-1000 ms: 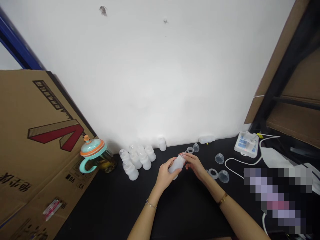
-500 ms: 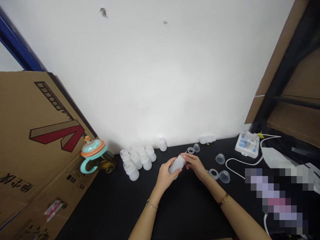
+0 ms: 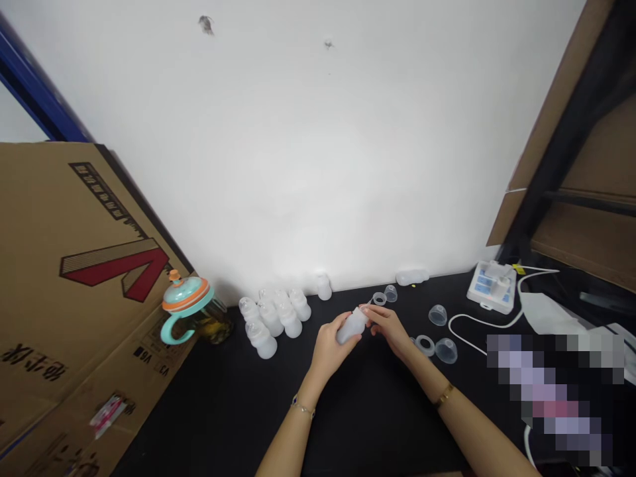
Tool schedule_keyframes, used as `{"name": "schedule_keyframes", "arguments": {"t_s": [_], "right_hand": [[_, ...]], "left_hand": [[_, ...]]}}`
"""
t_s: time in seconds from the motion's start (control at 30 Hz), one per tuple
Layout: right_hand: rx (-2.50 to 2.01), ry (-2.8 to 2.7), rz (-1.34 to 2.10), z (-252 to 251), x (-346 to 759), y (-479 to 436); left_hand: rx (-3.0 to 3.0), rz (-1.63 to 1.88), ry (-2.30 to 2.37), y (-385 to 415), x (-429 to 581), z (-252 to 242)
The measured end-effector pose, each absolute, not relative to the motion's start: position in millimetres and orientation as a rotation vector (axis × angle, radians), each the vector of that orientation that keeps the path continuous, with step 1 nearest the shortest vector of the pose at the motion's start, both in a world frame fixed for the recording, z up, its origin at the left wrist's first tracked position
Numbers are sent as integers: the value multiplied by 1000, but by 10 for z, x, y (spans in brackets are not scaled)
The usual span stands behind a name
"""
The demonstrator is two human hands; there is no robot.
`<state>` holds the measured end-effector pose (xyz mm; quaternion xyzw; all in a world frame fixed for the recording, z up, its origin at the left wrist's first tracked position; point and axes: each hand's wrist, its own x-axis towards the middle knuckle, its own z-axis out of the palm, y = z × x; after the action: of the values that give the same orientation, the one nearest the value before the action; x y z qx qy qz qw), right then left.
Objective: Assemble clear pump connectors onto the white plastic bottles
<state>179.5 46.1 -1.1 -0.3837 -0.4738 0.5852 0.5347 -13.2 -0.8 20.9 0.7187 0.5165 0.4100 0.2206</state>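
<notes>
My left hand [image 3: 332,341] is wrapped round the body of a milky-white baby bottle [image 3: 352,326], which is tilted with its neck up and to the right. At that neck, the fingers of my right hand [image 3: 385,323] are pinched together; they hide most of the bottle's mouth. A thin pale tip shows just beyond the fingers, too small to name. Past my right hand lie a collar ring [image 3: 379,299] and a clear dome cap [image 3: 391,293]. Another ring [image 3: 424,345] and more clear caps [image 3: 446,351] lie right of my right wrist.
Several capped baby bottles [image 3: 271,318] stand grouped at left, with one bottle [image 3: 324,287] by the wall. Another bottle [image 3: 412,277] lies on its side. A teal-lidded jug [image 3: 191,308] stands beside a cardboard box [image 3: 99,278]. Right are a white plug strip [image 3: 491,286] and cable [image 3: 484,324].
Both hands stay almost in place on the bottle, with only a slight shift of the fingers. Nothing else on the table has moved.
</notes>
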Motion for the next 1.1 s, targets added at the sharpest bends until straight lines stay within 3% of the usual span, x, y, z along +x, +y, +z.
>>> {"name": "schedule_keyframes", "arguments": {"t_s": [1.1], "right_hand": [[-1013, -1142, 1243, 53, 1770, 434]], "left_hand": [[2180, 1032, 1582, 15, -125, 100]]}}
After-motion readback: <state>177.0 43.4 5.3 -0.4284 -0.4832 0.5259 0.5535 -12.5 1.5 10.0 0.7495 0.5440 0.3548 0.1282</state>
